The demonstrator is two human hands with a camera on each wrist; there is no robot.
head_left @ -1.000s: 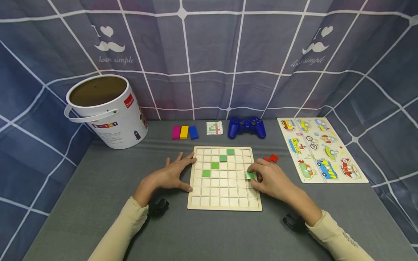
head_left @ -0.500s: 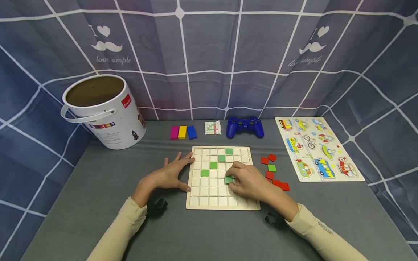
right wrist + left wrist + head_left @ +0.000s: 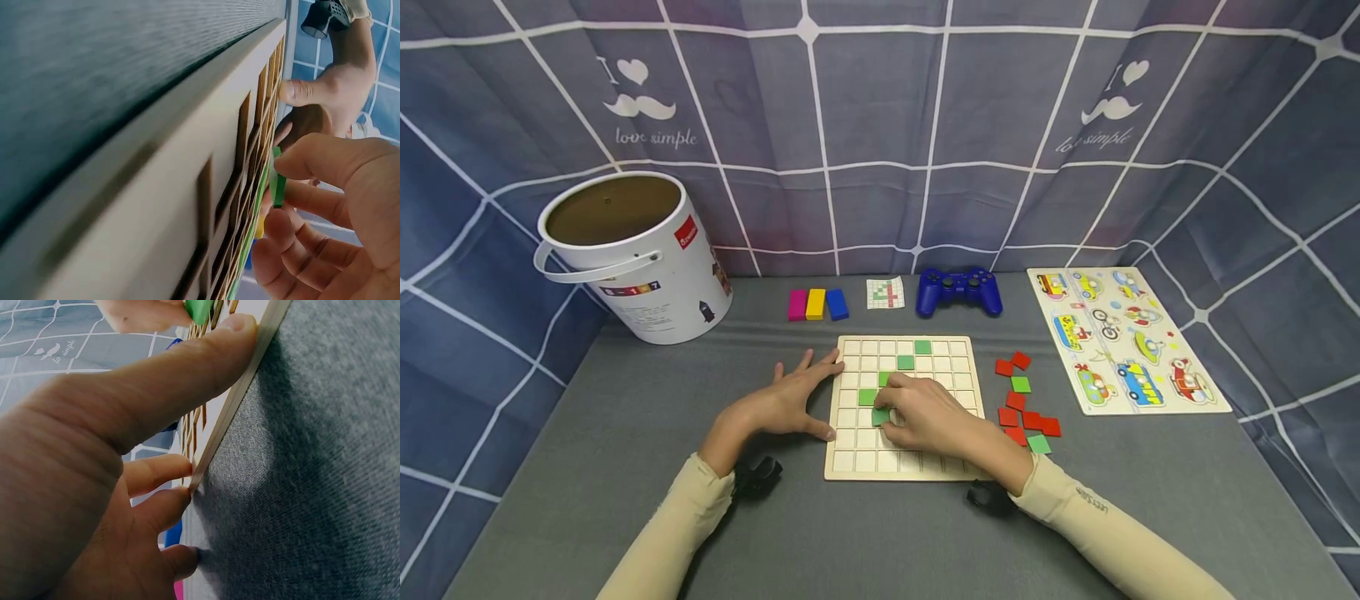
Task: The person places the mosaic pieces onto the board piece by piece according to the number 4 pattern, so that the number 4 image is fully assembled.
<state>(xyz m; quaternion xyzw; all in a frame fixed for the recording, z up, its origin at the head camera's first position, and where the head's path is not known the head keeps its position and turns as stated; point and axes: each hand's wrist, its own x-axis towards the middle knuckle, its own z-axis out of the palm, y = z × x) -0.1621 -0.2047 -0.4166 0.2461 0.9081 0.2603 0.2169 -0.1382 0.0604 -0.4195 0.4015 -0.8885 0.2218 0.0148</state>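
A wooden grid board (image 3: 865, 461) lies on the grey table, with several green square tiles (image 3: 906, 362) set in a diagonal of its cells. My right hand (image 3: 928, 417) is over the board's middle and pinches a green tile (image 3: 278, 181) between thumb and fingers, close above the cells beneath the diagonal's lower end. My left hand (image 3: 782, 404) rests at the board's left edge with fingers spread. In the left wrist view its thumb (image 3: 231, 337) lies on the rim and the fingertips touch the board's edge.
Right of the board lie several loose red tiles (image 3: 1015, 401) and green tiles (image 3: 1020, 384). Behind stand magenta, yellow and blue blocks (image 3: 816, 305), a small pattern card (image 3: 885, 293) and a blue game controller (image 3: 958, 292). A white bucket (image 3: 647, 300) is left, a picture puzzle board (image 3: 1123, 342) right.
My right hand has carried the green tile leftward from the board's right edge to its left-middle cells, uncovering the loose tiles. The left hand stays at the board's edge.
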